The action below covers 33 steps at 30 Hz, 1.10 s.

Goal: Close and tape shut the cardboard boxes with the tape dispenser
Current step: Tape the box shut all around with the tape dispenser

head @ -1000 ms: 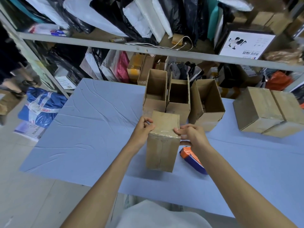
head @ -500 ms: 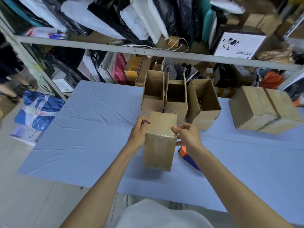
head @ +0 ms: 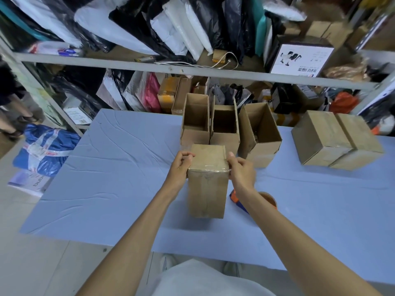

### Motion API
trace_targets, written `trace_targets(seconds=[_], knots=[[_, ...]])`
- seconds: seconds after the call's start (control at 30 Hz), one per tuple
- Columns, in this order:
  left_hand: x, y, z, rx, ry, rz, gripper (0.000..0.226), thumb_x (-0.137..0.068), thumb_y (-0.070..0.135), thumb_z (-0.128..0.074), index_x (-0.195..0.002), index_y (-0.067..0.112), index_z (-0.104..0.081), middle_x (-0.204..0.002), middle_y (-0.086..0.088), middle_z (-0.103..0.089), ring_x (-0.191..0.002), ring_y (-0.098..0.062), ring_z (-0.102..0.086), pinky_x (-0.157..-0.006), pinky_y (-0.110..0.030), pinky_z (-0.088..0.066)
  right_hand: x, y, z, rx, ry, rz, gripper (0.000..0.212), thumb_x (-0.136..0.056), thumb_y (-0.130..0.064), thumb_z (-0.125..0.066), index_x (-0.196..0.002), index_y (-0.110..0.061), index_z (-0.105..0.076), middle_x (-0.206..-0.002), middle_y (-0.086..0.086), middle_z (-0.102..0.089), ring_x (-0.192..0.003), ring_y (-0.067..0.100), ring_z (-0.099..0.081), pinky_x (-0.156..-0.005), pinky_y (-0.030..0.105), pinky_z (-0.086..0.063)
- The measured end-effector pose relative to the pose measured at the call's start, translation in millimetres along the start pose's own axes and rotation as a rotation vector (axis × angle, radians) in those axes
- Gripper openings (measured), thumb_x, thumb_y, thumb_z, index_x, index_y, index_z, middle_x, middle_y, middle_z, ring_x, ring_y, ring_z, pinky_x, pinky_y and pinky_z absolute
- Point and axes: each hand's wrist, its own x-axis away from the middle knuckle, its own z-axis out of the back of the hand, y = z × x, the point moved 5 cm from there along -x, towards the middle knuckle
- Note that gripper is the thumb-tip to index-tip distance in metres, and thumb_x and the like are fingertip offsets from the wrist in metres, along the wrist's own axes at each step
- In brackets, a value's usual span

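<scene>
Since a second ago, my right hand (head: 240, 169) has slid off the front lip of the box (head: 207, 182) and round to its top right edge. The box itself has hardly shifted.

Far left, a blue bag (head: 42, 150) lies on the floor beside the table (head: 106, 167), whose blue cloth is flat with a few creases. My left hand (head: 181, 165) has its fingers curled against the box's upper left edge, gripping it. The box stands upright between my hands, long axis vertical, with clear tape shining across its top. My right hand grips the opposite edge, fingers bent over the corner.

What comes next turns on the tape dispenser (head: 237, 199). It lies on the cloth just right of the box, under my right forearm and partly hidden by it, so my right hand is the nearer one. I would have to draw that hand back and down toward me to reach it.

Just behind the box stand three open boxes (head: 225, 127) in a row, flaps up and not yet closed. I cannot tell whether the nearest touches the one I hold. Two sealed boxes (head: 320, 137) sit together well off to the right, with bare cloth between for setting this one down. Crowded shelves (head: 149, 67) close off the far side.
</scene>
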Motion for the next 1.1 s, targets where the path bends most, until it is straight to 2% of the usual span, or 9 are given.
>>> trace_targets(seconds=[0.1, 0.17, 0.3, 0.4, 0.47, 0.57, 0.7, 0.87, 1.1], knots=[[-1.2, -5.6, -6.0, -0.018, -0.009, -0.019, 0.03, -0.104, 0.039, -0.033, -0.116, 0.035, -0.059, -0.129, -0.002, -0.05, -0.121, -0.017, -0.048, -0.101, -0.034, -0.046, -2.2, 4.3, 2.9, -0.07, -0.081, 0.016, 0.026, -0.093, -0.023, -0.049, -0.085, -0.006, -0.068, -0.089, 0.015, -0.068, -0.093, 0.033, -0.063, -0.083, 0.043, -0.055], [-3.5, -6.1, -7.6, -0.024, 0.005, -0.001, 0.033, -0.104, 0.04, -0.03, -0.123, 0.036, -0.057, -0.135, -0.006, -0.044, -0.125, -0.02, -0.045, -0.107, -0.046, -0.042, 1.7, 5.5, 5.7, -0.169, -0.167, 0.043, 0.017, -0.09, -0.005, -0.049, -0.098, -0.01, -0.063, -0.098, 0.011, -0.067, -0.096, 0.028, -0.063, -0.079, 0.031, -0.056], [-2.3, -6.0, -6.5, 0.032, 0.032, 0.015, 0.042, -0.1, 0.049, -0.031, -0.141, 0.038, -0.033, -0.152, 0.002, -0.03, -0.137, -0.014, -0.033, -0.114, -0.042, -0.033, 15.7, 9.5, 6.0, -0.004, -0.345, 0.254, 0.046, -0.067, -0.019, -0.064, -0.11, -0.027, -0.052, -0.11, -0.008, -0.059, -0.101, 0.009, -0.057, -0.08, 0.022, -0.05], [4.6, -14.6, -10.2, 0.016, 0.01, 0.036, 0.063, -0.089, 0.063, -0.025, -0.146, 0.037, -0.029, -0.15, 0.005, -0.03, -0.134, -0.011, -0.033, -0.112, -0.044, -0.036, 20.8, 19.7, 0.6, 0.024, -0.369, 0.221, 0.062, -0.056, -0.027, -0.073, -0.112, -0.028, -0.048, -0.11, -0.01, -0.057, -0.1, 0.004, -0.055, -0.076, 0.019, -0.046], [8.0, -18.4, -11.5, 0.051, -0.013, 0.038, 0.067, -0.085, 0.066, -0.023, -0.146, 0.039, -0.029, -0.146, 0.009, -0.032, -0.125, -0.005, -0.038, -0.101, -0.034, -0.043, 18.2, 23.1, 0.0, 0.059, -0.362, 0.215, 0.067, -0.054, -0.027, -0.079, -0.113, -0.023, -0.049, -0.11, -0.007, -0.058, -0.101, 0.006, -0.056, -0.077, 0.02, -0.046], [10.5, -17.7, -10.0, 0.09, -0.033, 0.068, 0.067, -0.083, 0.068, -0.023, -0.143, 0.039, -0.03, -0.136, 0.014, -0.037, -0.121, -0.004, -0.043, -0.092, -0.029, -0.045, 11.9, 26.3, 3.3, 0.105, -0.36, 0.208, 0.06, -0.058, -0.022, -0.088, -0.106, -0.019, -0.051, -0.107, -0.005, -0.061, -0.1, 0.01, -0.057, -0.078, 0.023, -0.046], [15.5, -11.5, -10.7, 0.04, -0.058, 0.072, 0.058, -0.083, 0.078, -0.033, -0.125, 0.038, -0.039, -0.123, 0.016, -0.052, -0.119, -0.01, -0.052, -0.08, -0.027, -0.049, 7.0, 20.7, 10.6, 0.082, -0.267, 0.228, 0.054, -0.061, -0.037, -0.086, -0.097, -0.019, -0.05, -0.098, -0.005, -0.063, -0.093, 0.012, -0.061, -0.076, 0.028, -0.052], [26.7, 14.1, -9.9, -0.186, -0.028, -0.199, 0.084, -0.067, 0.074, -0.056, -0.143, 0.043, -0.035, -0.133, 0.018, -0.046, -0.115, 0.005, -0.05, -0.084, -0.02, -0.049, 12.9, -7.3, 25.4, -0.027, -0.143, 0.339, 0.055, -0.058, -0.05, -0.084, -0.094, -0.023, -0.052, -0.087, -0.017, -0.064, -0.083, 0.005, -0.063, -0.069, 0.019, -0.053], [23.3, 60.4, -38.4, -0.161, -0.014, -0.325, 0.085, -0.067, 0.069, -0.057, -0.143, 0.036, -0.038, -0.132, 0.003, -0.042, -0.116, 0.006, -0.047, -0.087, -0.02, -0.05, 22.7, -39.5, 60.6, -0.114, -0.022, 0.453, 0.054, -0.06, -0.059, -0.079, -0.092, -0.024, -0.052, -0.09, -0.008, -0.064, -0.085, 0.007, -0.062, -0.069, 0.023, -0.054]])
